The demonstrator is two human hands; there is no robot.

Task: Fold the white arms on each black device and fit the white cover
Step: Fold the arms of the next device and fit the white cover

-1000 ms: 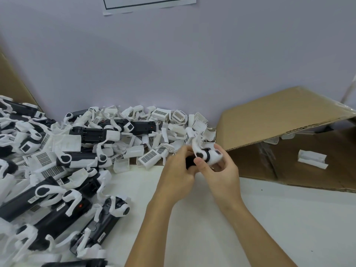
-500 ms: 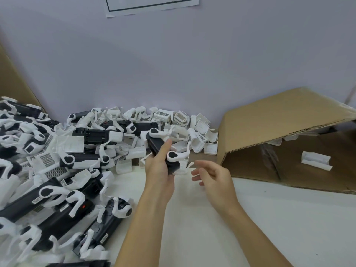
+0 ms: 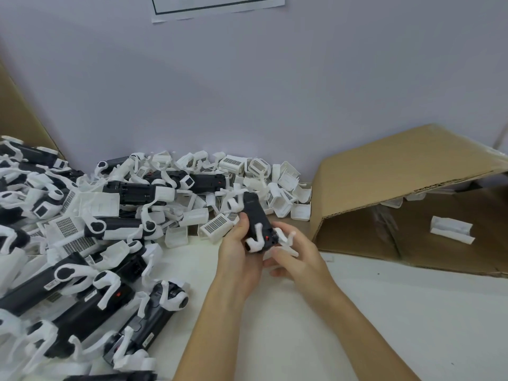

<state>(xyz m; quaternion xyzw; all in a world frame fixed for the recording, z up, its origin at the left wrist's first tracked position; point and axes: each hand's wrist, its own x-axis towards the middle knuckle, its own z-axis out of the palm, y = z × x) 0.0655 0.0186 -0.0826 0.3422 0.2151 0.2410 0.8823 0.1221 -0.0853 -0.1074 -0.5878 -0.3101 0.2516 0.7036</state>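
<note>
Both hands work one black device above the tabletop's middle: left hand wraps its body, right hand pinches a splayed white arm, which should fold flat, gently, before capping.

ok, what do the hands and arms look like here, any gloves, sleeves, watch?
Both hands are bare: no gloves, rings or tape on the left hand or the right hand. Both forearms are bare too, right down to the bottom edge of the head view; no sleeve cuff, watch, wristband or cable shows on either. Anything worn above that is out of frame.
</note>
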